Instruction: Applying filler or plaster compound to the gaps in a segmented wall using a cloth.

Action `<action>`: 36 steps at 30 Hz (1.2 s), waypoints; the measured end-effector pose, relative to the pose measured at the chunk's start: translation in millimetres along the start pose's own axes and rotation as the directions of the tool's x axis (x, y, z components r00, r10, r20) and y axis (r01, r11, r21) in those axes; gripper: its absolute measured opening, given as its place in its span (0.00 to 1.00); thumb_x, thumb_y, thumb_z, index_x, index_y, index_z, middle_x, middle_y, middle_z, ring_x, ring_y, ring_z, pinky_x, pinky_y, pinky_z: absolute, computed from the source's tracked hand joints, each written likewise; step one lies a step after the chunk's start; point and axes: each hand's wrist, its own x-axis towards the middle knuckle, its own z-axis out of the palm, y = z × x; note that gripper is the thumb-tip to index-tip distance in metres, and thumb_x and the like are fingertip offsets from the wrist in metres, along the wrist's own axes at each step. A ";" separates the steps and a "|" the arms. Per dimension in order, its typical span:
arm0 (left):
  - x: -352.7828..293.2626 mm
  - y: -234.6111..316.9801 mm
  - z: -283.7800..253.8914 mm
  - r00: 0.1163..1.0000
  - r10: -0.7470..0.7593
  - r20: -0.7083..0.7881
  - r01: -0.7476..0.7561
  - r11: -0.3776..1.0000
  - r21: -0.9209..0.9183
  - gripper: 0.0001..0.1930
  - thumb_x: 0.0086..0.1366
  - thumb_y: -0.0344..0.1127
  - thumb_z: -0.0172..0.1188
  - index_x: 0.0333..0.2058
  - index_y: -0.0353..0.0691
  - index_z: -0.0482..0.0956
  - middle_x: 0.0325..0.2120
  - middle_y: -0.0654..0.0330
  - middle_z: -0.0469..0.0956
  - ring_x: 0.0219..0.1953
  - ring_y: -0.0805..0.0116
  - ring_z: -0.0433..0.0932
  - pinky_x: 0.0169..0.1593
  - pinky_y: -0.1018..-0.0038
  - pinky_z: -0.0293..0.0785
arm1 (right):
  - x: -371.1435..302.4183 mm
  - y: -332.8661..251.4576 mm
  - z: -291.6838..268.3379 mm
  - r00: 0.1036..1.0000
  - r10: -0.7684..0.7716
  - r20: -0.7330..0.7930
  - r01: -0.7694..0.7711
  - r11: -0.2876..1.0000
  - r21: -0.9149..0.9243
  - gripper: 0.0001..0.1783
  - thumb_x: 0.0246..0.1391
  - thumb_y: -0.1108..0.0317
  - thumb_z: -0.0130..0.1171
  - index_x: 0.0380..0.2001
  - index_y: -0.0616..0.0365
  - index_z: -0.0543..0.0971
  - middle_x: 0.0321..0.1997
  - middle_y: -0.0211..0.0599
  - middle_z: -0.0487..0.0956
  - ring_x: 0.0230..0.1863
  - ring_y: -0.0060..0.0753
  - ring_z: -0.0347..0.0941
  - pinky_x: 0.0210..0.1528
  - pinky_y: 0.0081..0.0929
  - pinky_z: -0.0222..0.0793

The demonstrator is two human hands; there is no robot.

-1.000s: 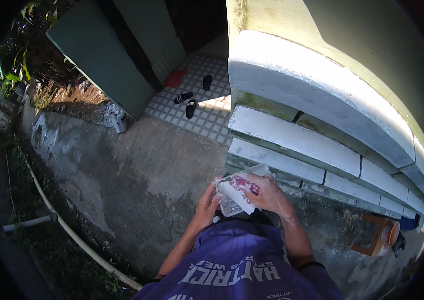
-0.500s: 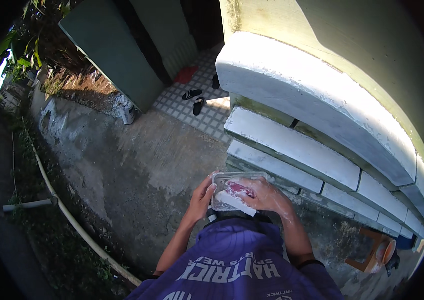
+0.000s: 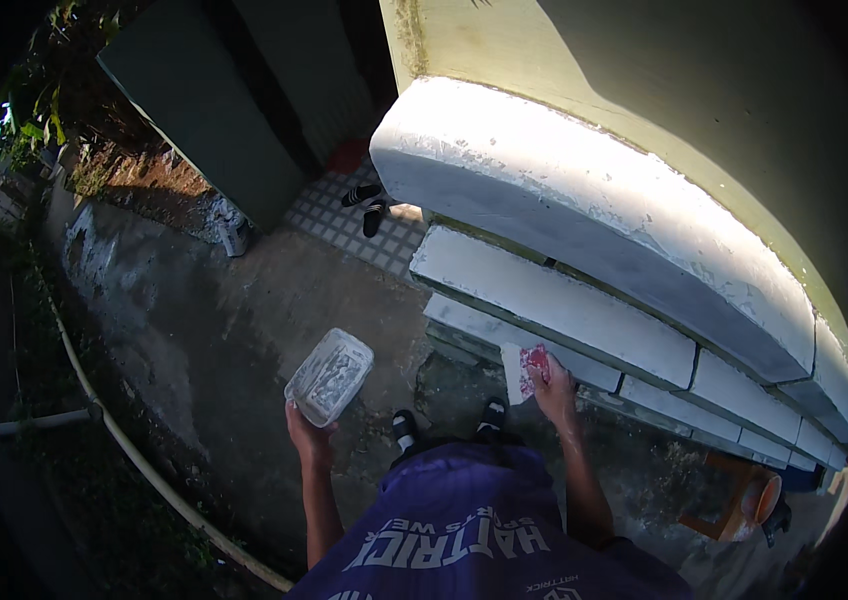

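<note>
Flat tool beside the lowest white course, right hand nearer

Nearest, above the purple shirt (image 3: pixel 464 510), the right hand (image 3: pixel 554 392) is closed around the red grip (image 3: pixel 535 357) of a flat tool (image 3: pixel 513 376). The tool's white, blade-like part lies to the left of the fingers, its longer edge running roughly up and down the view, across the slanting run of the lowest white course (image 3: pixel 544 345). The two overlap in this view; whether they touch, I cannot tell.

The left hand (image 3: pixel 311 434) grips the lower end of a clear tray (image 3: pixel 306 402) smeared inside with white. The tray's long axis slants from lower left to upper right, and it is held well apart from both the tool and the course. The right hand is clearly the nearer one to the white courses, which rise beyond it toward the upper right.

Below, two sandalled feet (image 3: pixel 492 413) stand on the concrete ground (image 3: pixel 254 330). Farther off, dark slippers (image 3: pixel 374 218) lie on checked tiles (image 3: pixel 329 225) beside a green panel (image 3: pixel 199 120).
</note>
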 end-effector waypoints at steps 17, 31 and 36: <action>36.7 -17.4 -56.7 0.998 -0.022 0.067 0.026 0.998 -0.063 0.36 0.66 0.67 0.38 0.62 0.46 0.60 0.55 0.59 0.68 0.50 0.63 0.74 0.29 0.75 0.73 | 17.3 42.2 135.1 0.934 -0.350 0.070 0.308 0.692 -0.653 0.32 0.49 0.77 0.53 0.61 0.55 0.68 0.62 0.44 0.69 0.65 0.47 0.63 0.68 0.40 0.55; 64.2 -12.0 -72.1 0.994 -0.067 0.090 0.071 0.997 -0.037 0.35 0.65 0.66 0.39 0.62 0.48 0.61 0.55 0.61 0.68 0.52 0.63 0.72 0.34 0.68 0.72 | 69.5 29.2 215.6 0.933 -0.361 -0.003 0.222 0.581 -0.783 0.28 0.55 0.74 0.47 0.62 0.53 0.67 0.62 0.52 0.68 0.64 0.52 0.63 0.67 0.42 0.56; 61.1 -9.4 -81.8 0.995 -0.038 0.089 0.041 0.998 -0.040 0.36 0.65 0.68 0.39 0.62 0.48 0.60 0.56 0.61 0.68 0.54 0.62 0.71 0.36 0.67 0.72 | 76.2 20.1 170.1 0.896 -0.437 -0.086 0.288 0.716 -0.636 0.32 0.50 0.78 0.49 0.62 0.54 0.67 0.63 0.46 0.69 0.65 0.51 0.62 0.66 0.45 0.57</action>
